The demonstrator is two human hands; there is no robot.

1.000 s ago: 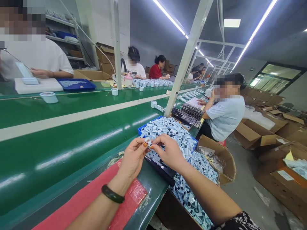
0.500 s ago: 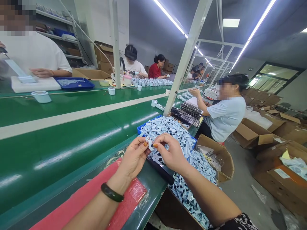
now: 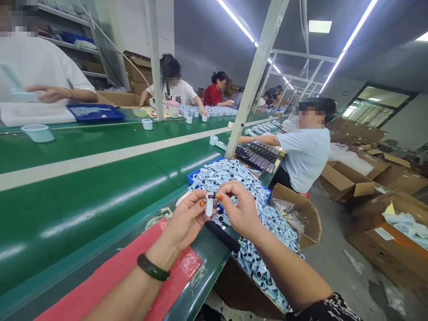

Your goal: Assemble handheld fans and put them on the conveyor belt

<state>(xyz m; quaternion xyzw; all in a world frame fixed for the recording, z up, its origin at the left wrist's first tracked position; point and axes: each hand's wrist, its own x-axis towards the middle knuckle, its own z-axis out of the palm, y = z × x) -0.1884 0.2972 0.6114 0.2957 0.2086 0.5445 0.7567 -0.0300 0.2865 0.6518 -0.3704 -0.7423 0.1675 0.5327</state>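
Observation:
Between thumb and fingers, my left hand (image 3: 189, 218) holds a small pale blue plastic part (image 3: 209, 207), its long end pointing down. My right hand (image 3: 239, 207) pinches a small dark piece (image 3: 214, 195) at the top of that part. Both hands are in front of a blue tray (image 3: 190, 177) heaped with similar pale parts (image 3: 230, 171), some with black ovals. Below my right forearm, more of these parts (image 3: 264, 267) fill a carton. A black rod-like object (image 3: 223, 236) lies under my hands at the table edge.
A red mat (image 3: 117, 272) lies left of my hands, beside the green conveyor (image 3: 100, 200). A slanted white post (image 3: 256, 80) rises behind the tray. At right sits a co-worker (image 3: 304, 151) near open cartons (image 3: 347, 178). Other people work across the belt, near white cups (image 3: 147, 124).
The pale part in my left hand now hangs more upright, with my right fingers at its top. The co-worker at right has stretched an arm toward the belt. The view has shifted slightly.

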